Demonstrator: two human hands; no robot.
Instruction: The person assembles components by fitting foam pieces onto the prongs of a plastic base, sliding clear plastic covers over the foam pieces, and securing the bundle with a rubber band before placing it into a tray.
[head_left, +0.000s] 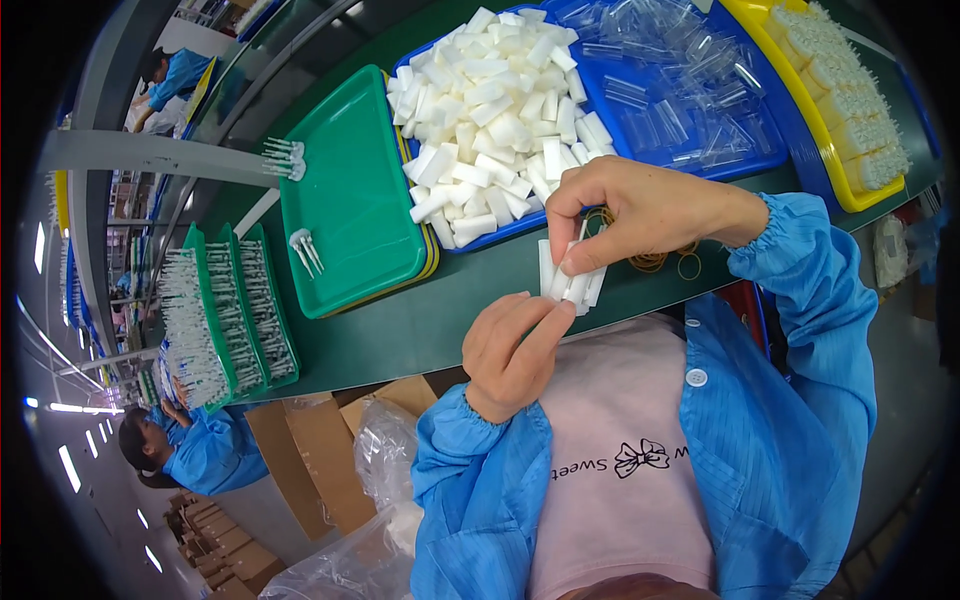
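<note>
Above the near table edge, both hands meet at a small white bundle (pixel 572 284) of flat strips. A thin white stick shows at its top. My right hand (pixel 635 212) pinches it from above, thumb and forefinger pressed together. From the lower left, my left hand (pixel 512 345) closes its fingertips on the bundle's lower end; the fingers partly hide it. White foam blocks (pixel 490 110) heap high in a blue tray (pixel 462 247) just beyond. Rubber bands (pixel 650 262) lie on the table beside my right hand.
Clear plastic sleeves (pixel 690 100) fill a blue tray at the back. A yellow bin (pixel 800 110) of white bristly pieces stands right. A green tray (pixel 355 200) holds two small bundles; green racks (pixel 235 310) of thin pieces stand left. Cardboard boxes (pixel 320 455) and a co-worker (pixel 205 450) are lower left.
</note>
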